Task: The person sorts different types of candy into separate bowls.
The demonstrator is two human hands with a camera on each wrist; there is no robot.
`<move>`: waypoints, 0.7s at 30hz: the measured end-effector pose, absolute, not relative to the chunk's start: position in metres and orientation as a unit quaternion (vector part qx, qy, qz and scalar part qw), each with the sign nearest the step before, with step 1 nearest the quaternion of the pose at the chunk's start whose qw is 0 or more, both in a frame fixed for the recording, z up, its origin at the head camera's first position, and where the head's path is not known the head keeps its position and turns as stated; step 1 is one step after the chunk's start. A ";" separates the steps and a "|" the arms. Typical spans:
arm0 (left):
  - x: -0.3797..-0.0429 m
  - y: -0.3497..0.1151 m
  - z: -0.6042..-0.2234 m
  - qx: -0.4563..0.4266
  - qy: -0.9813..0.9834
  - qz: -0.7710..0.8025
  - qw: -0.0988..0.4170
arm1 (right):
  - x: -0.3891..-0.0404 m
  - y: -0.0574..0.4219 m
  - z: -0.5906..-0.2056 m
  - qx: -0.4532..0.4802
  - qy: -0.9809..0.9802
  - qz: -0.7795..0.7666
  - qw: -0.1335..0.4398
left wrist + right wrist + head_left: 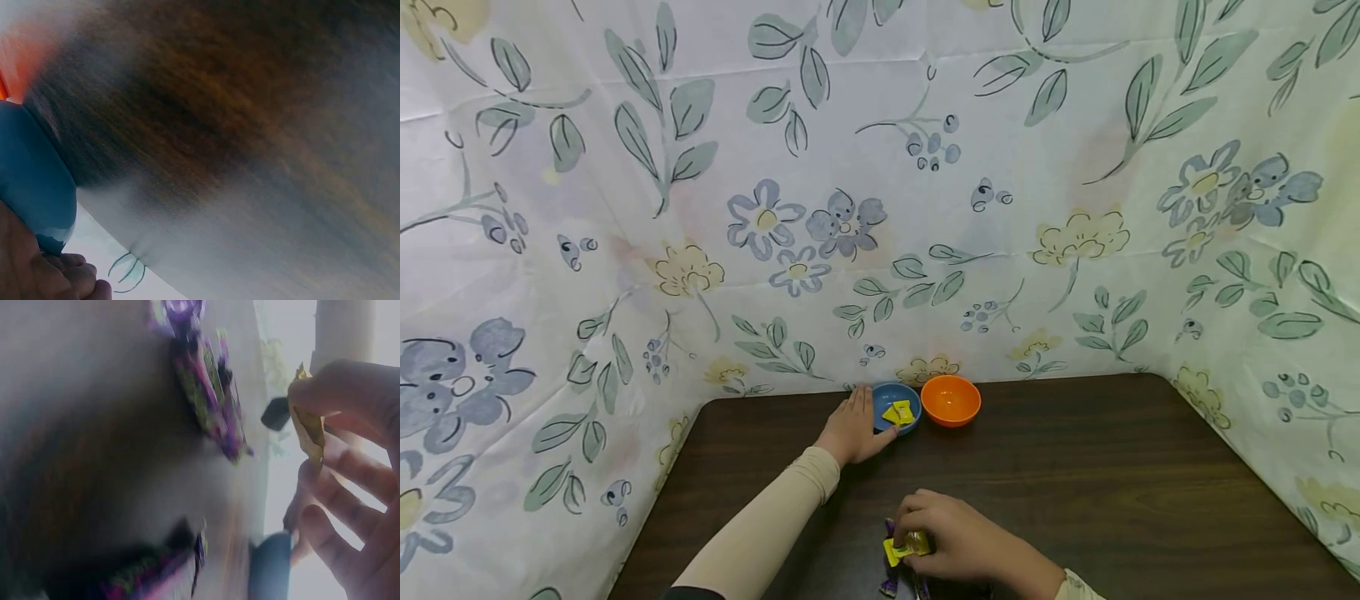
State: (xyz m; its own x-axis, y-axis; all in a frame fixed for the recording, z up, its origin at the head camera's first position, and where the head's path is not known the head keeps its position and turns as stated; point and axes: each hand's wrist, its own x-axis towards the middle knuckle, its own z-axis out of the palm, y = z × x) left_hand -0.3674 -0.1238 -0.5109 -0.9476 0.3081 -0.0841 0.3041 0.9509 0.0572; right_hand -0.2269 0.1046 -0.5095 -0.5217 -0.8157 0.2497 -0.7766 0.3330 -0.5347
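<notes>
My left hand lies along the left side of a small blue bowl, fingers stretched out and thumb near its front rim. Yellow-wrapped candies lie inside that bowl. In the left wrist view the fingers touch the bowl's outer wall. Lower down, my right hand pinches a candy in a shiny yellow wrapper between thumb and fingers. Beneath and beside it are purple-wrapped candies, partly hidden by the hand. The right wrist view shows the gripped yellow candy above the table, near blurred purple wrappers.
An orange bowl stands against the blue bowl's right side. Both are at the back edge of the dark wooden table. A floral cloth hangs behind the table and along both sides.
</notes>
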 end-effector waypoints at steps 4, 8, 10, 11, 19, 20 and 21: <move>-0.368 -0.124 -0.511 0.155 0.987 0.022 0.046 | -0.232 0.111 -0.508 -0.458 0.828 -0.322 0.012; -0.369 -0.124 -0.510 0.155 0.987 0.019 0.047 | -0.239 0.114 -0.508 -0.423 0.845 -0.329 0.002; -0.369 -0.124 -0.510 0.154 0.987 0.019 0.047 | -0.243 0.116 -0.509 -0.407 0.853 -0.328 -0.007; -0.369 -0.124 -0.510 0.154 0.987 0.019 0.048 | -0.245 0.117 -0.510 -0.399 0.856 -0.328 -0.013; -0.372 -0.124 -0.516 0.154 0.987 0.017 0.046 | -0.266 0.125 -0.514 -0.323 0.883 -0.338 -0.036; -0.372 -0.124 -0.516 0.153 0.987 0.017 0.046 | -0.270 0.125 -0.515 -0.316 0.885 -0.339 -0.043; -0.372 -0.124 -0.516 0.153 0.987 0.016 0.046 | -0.273 0.126 -0.515 -0.308 0.887 -0.339 -0.049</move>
State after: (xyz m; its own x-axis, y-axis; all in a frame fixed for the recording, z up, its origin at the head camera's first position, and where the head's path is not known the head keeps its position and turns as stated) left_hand -0.3720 -0.1240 -0.5159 -0.9489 0.3036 -0.0856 0.3007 0.9526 0.0457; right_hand -0.2726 0.1257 -0.5148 -0.8054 -0.5135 0.2960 -0.5800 0.5799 -0.5721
